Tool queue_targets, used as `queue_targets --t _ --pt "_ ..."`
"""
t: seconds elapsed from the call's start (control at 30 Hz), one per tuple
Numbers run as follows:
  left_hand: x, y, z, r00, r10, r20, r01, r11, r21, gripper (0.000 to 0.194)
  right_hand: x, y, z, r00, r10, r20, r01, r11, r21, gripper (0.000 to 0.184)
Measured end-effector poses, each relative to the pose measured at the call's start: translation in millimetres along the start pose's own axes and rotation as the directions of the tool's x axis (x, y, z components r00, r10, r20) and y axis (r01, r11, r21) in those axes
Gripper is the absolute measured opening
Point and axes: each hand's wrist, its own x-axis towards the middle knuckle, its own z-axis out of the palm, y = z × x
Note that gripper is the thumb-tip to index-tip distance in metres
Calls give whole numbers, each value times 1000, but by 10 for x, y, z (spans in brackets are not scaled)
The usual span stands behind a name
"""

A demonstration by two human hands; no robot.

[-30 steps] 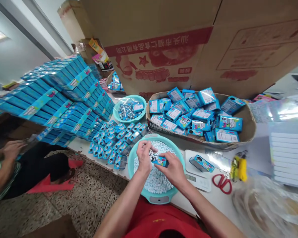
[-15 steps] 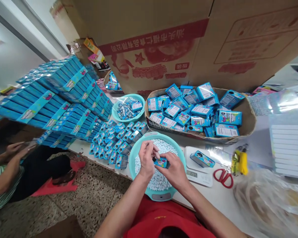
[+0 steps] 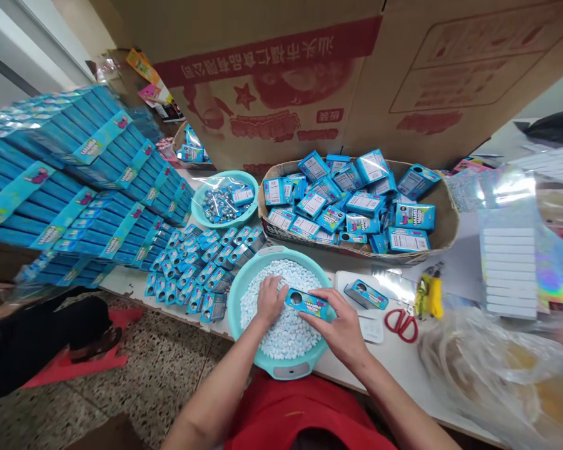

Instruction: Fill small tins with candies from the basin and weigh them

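A turquoise basin (image 3: 237, 281) full of small white candies (image 3: 288, 344) stands at the table's front edge. My left hand (image 3: 271, 300) is down at these candies, its fingers curled into them and the tips hidden. Above the basin's right half, my right hand (image 3: 342, 322) grips a small blue candy box (image 3: 307, 304) between thumb and fingers. The box lies tilted, its printed side and round dark hole facing up. Right of the basin, another blue box (image 3: 366, 294) rests on a white scale (image 3: 373, 328).
Behind stands a carton tray (image 3: 443, 231) heaped with blue boxes. Left are rows of upright boxes (image 3: 192, 272), a second basin (image 3: 197, 209) with wrapped pieces, and stacked blue packs (image 3: 107, 169). Red scissors (image 3: 401, 325), a yellow cutter (image 3: 435, 297) and a plastic bag (image 3: 492, 369) lie right. A person sits left.
My left hand has moved from the box down to the candies. The box in my right hand has turned, showing more of its printed side. The whole view has shifted left.
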Motion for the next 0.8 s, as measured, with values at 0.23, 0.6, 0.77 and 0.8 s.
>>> queue_targets --t 0.23,0.6,0.77,0.8 --pt "-174 -32 192 988 -84 132 78 996 53 11 -22 117 -36 999 44 -8 -44 997 -55 27" --pt "-269 678 -316 942 -286 174 298 480 -825 33 -34 113 47 997 -10 79 23 986 -168 24" --pt "-280 969 -395 976 -216 -2 92 422 -902 24 5 -27 236 983 -44 179 85 971 -225 23" --pt "-270 976 -392 975 -221 -31 69 428 -901 24 16 -53 253 982 -47 183 91 967 -237 23"
